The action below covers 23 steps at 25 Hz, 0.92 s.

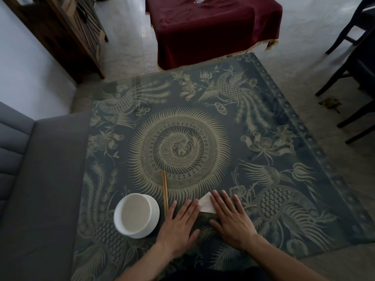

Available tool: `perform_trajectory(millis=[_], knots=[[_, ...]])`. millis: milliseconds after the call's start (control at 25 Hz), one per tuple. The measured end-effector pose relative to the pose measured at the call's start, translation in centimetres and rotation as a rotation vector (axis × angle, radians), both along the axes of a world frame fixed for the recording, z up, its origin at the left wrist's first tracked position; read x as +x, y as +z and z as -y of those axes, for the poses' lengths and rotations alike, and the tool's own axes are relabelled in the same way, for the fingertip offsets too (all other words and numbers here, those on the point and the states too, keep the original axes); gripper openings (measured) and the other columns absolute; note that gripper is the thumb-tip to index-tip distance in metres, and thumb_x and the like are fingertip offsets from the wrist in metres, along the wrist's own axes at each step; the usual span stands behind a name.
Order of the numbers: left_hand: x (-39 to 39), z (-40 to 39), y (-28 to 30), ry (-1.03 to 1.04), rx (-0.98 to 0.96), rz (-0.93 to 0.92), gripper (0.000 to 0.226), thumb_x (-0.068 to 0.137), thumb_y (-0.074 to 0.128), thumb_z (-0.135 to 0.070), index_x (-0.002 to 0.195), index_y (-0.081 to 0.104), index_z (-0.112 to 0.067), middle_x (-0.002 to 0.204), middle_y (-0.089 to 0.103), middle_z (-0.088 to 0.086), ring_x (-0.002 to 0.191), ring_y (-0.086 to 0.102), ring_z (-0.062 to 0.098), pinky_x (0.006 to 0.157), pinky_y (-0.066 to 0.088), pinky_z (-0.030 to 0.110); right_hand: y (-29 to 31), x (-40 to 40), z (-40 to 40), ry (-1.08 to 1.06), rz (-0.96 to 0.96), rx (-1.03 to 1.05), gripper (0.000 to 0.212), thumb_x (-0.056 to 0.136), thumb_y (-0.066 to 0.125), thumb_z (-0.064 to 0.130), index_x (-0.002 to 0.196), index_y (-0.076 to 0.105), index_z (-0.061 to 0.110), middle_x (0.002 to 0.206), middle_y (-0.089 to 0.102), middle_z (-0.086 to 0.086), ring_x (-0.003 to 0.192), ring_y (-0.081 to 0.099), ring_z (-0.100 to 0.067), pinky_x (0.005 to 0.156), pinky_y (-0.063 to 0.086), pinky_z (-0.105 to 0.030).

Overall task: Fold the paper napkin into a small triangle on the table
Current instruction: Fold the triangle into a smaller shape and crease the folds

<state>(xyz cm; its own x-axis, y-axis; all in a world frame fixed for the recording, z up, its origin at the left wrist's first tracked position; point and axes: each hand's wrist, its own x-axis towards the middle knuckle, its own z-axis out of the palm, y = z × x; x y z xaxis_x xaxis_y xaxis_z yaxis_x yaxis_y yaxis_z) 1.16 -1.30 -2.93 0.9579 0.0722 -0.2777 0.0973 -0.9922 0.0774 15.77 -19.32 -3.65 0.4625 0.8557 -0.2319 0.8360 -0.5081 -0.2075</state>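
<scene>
At the near edge of a patterned tabletop (263,138), a grey sofa (40,179) flanks the left side, with a white bowl (136,215) standing just right of it and a pair of wooden chopsticks (165,191) lying beside the bowl, their length running away from the person. Next comes the left hand (180,226), flat on the tabletop with fingers straight and close together, its fingertips touching the left edge of the paper napkin (206,202). The folded white napkin lies between the two hands, its visible part a wedge with the point aimed away from the person and slightly right; its long axis cannot be told, since much of it is covered. The right hand (230,220) presses flat on the napkin's right portion, fingers straight and slightly spread. Neither grip pinches anything.
</scene>
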Motion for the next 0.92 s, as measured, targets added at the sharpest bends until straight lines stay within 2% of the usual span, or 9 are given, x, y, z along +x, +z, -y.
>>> perform_trajectory(millis=[120, 240, 320, 480, 560, 680, 840, 920], knots=[[-0.7, 0.2, 0.6, 0.015, 0.033, -0.023, 0.069, 0.099, 0.035, -0.051, 0.152, 0.025, -0.010, 0.160, 0.020, 0.005, 0.147, 0.015, 0.021, 0.112, 0.007, 0.054, 0.1, 0.0, 0.0, -0.010, 0.020, 0.010, 0.073, 0.099, 0.025, 0.060, 0.154, 0.013, 0.014, 0.162, 0.006, -0.001, 0.148, -0.004, -0.020, 0.113, 0.006, -0.049], [-0.5, 0.6, 1.2, 0.070, 0.008, 0.001, 0.071, 0.098, 0.036, -0.053, 0.150, 0.028, -0.006, 0.159, 0.023, 0.009, 0.147, 0.017, 0.023, 0.113, 0.010, 0.051, 0.0, -0.1, 0.0, 0.003, 0.029, 0.022, 0.073, 0.099, 0.027, 0.058, 0.154, 0.010, 0.013, 0.162, 0.003, -0.003, 0.148, -0.005, -0.021, 0.113, 0.005, -0.049], [1.0, 1.7, 1.5, 0.083, -0.044, 0.030, 0.073, 0.099, 0.034, -0.054, 0.151, 0.023, -0.006, 0.160, 0.017, 0.011, 0.148, 0.012, 0.025, 0.113, 0.011, 0.047, 0.3, -0.2, 0.1, 0.025, 0.040, 0.028, 0.072, 0.100, 0.029, 0.054, 0.154, 0.010, 0.011, 0.163, 0.002, -0.005, 0.149, -0.004, -0.022, 0.114, 0.006, -0.051], [4.0, 3.6, 0.7, 0.052, -0.107, 0.054, 0.073, 0.101, 0.021, -0.056, 0.154, 0.000, -0.009, 0.162, -0.006, 0.006, 0.148, -0.010, 0.022, 0.114, -0.001, 0.040, 0.6, -0.8, 0.6, -0.023, 0.035, 0.019, 0.070, 0.095, 0.035, 0.041, 0.153, 0.018, 0.006, 0.162, 0.013, -0.012, 0.148, 0.003, -0.025, 0.112, 0.011, -0.053], [4.0, 3.6, 0.1, 0.049, -0.117, 0.042, 0.074, 0.101, 0.019, -0.058, 0.153, -0.005, -0.011, 0.162, -0.011, 0.004, 0.147, -0.014, 0.021, 0.115, -0.003, 0.040, 0.4, -1.2, 0.9, -0.038, 0.028, 0.016, 0.070, 0.092, 0.036, 0.041, 0.152, 0.022, 0.007, 0.160, 0.018, -0.011, 0.148, 0.006, -0.024, 0.111, 0.011, -0.053], [3.7, 3.6, -0.2, 0.052, -0.110, 0.048, 0.074, 0.101, 0.019, -0.058, 0.154, -0.002, -0.011, 0.162, -0.008, 0.004, 0.148, -0.009, 0.022, 0.114, -0.001, 0.040, 0.4, -1.4, 0.9, -0.053, 0.023, 0.002, 0.069, 0.094, 0.034, 0.044, 0.152, 0.022, 0.009, 0.161, 0.017, -0.009, 0.147, 0.004, -0.022, 0.112, 0.011, -0.053], [3.0, 2.7, -0.2, 0.055, -0.081, 0.046, 0.067, 0.103, 0.022, -0.053, 0.154, 0.014, -0.011, 0.162, 0.008, 0.005, 0.148, 0.006, 0.023, 0.113, 0.006, 0.042, 0.2, -1.5, 0.9, -0.088, 0.039, -0.016, 0.070, 0.098, 0.024, 0.055, 0.154, 0.016, 0.014, 0.162, 0.009, -0.002, 0.148, 0.001, -0.022, 0.114, 0.007, -0.055], [2.6, 2.2, -0.1, 0.067, -0.070, 0.033, 0.064, 0.102, 0.025, -0.050, 0.152, 0.023, -0.011, 0.161, 0.017, 0.006, 0.147, 0.015, 0.022, 0.112, 0.010, 0.043, 0.1, -1.5, 1.6, -0.126, 0.038, -0.014, 0.069, 0.098, 0.027, 0.057, 0.153, 0.021, 0.015, 0.162, 0.014, -0.001, 0.148, 0.006, -0.025, 0.113, 0.010, -0.057]])
